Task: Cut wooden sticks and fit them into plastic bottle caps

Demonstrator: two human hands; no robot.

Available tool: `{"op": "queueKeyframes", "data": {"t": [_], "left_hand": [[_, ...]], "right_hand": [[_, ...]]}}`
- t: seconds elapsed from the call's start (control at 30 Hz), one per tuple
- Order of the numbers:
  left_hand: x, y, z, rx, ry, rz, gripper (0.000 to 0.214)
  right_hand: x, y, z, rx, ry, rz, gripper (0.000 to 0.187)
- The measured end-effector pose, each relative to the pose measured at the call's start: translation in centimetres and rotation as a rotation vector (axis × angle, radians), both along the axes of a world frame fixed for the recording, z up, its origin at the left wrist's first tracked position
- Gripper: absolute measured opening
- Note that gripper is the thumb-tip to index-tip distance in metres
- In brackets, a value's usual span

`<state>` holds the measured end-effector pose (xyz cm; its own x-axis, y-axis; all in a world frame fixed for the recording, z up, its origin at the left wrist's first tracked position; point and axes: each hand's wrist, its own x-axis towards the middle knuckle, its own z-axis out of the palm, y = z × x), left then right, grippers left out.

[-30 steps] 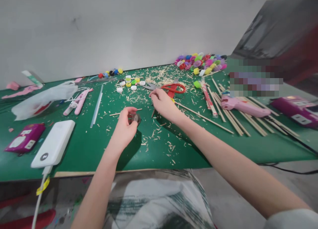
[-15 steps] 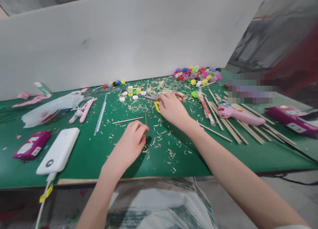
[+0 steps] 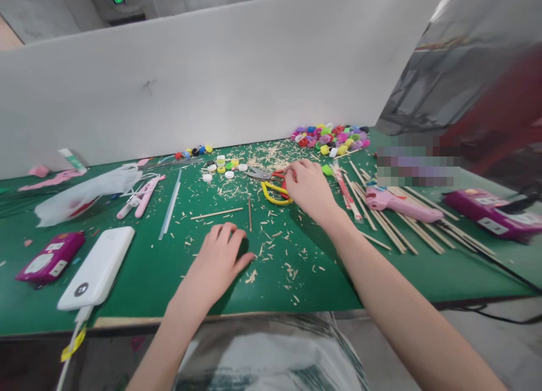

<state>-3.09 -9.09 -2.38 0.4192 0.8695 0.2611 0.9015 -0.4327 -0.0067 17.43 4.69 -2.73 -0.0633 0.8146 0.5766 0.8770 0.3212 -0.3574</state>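
Crosswise, the red-handled scissors (image 3: pixel 266 175) lie with blades (image 3: pixel 258 175) pointing left.

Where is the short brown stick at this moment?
In the head view, the short brown stick lies near the middle of the green table, beyond the left hand and just right of a pale stick.

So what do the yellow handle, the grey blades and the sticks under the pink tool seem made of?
Yellow handle: probably plastic, smooth and evenly coloured. Grey blades: likely bare metal, with a dull sheen. Sticks: apparently unfinished wood, pale and matt.
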Motion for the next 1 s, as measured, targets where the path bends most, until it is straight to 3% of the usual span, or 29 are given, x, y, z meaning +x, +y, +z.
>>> {"op": "queueKeyframes", "data": {"t": [0.17,0.33,0.43,0.6,0.77,0.87,0.93,1.0], "left_hand": [[-0.4,-0.5,-0.4,-0.066,-0.167,0.023,0.024],[-1.6,0.1,-0.3,-0.103,-0.229,0.119,0.022],[-1.8,0.6,0.4,-0.149,-0.311,0.107,0.021],[-1.4,1.2,1.5,-0.235,-0.328,0.127,0.022],[-1.5,1.5,1.1,-0.168,-0.247,0.23,0.027],[-1.7,1.7,0.8,-0.169,-0.239,0.246,0.026],[-1.8,1.9,0.6,-0.163,-0.257,0.231,0.025],[-1.9,1.9,0.4,-0.155,-0.285,0.212,0.024]], "right_hand": [[0.6,0.3,-0.7,-0.052,-0.108,-0.043,0.034],[0.8,0.2,-1.7,-0.183,-0.212,0.037,0.027],[0.5,0.2,-2.2,-0.124,-0.26,0.031,0.022],[0.0,0.7,-2.5,-0.053,-0.273,-0.019,0.03],[0.8,1.6,-2.1,-0.112,-0.161,-0.145,0.032],[1.3,1.9,-1.6,-0.024,-0.086,-0.257,0.037],[1.0,2.1,-1.2,0.037,-0.078,-0.209,0.037],[0.2,2.4,-0.8,0.036,-0.125,-0.04,0.035]]}}
